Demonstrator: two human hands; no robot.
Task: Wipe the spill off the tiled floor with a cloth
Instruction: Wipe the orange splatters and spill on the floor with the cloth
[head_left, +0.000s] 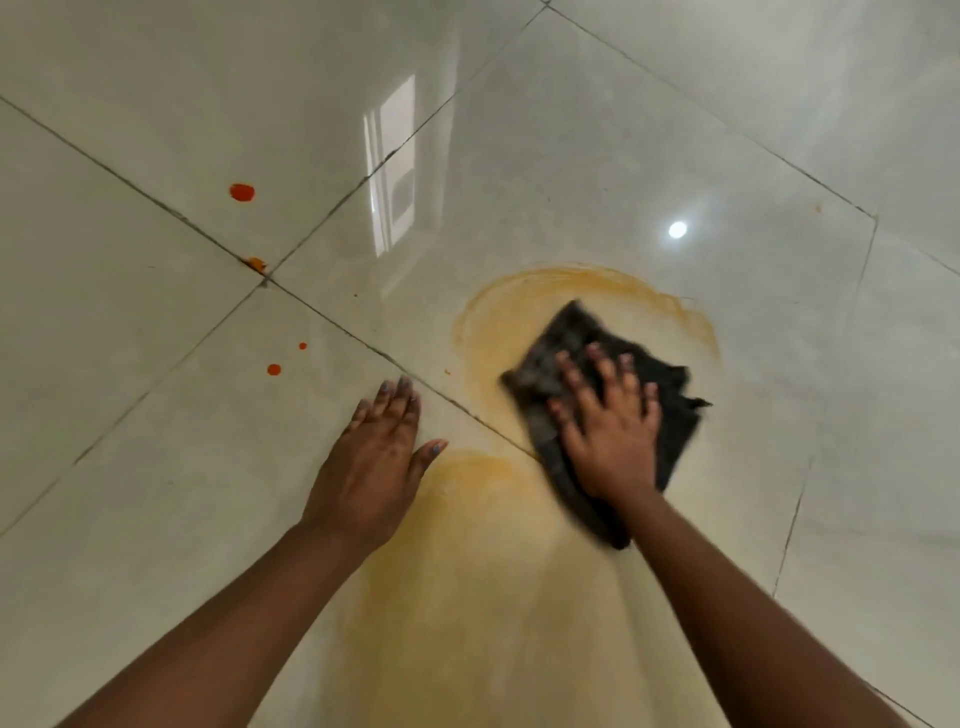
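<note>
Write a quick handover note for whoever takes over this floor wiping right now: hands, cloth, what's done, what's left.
Right hand: spread flat, pressing the dark cloth on the floor, not gripping it.
Left hand: open, palm flat on the tiled floor, bracing, empty.
Cloth: on the orange smear, across a grout line.
Done: the main spill is spread thin, into a pale yellow-orange film in front of the cloth and toward the person.
Left: the film's arc edge beyond the cloth, the haze between the arms, and separate red-orange drops to the left: large drop, one on the grout joint, two small ones.
</note>
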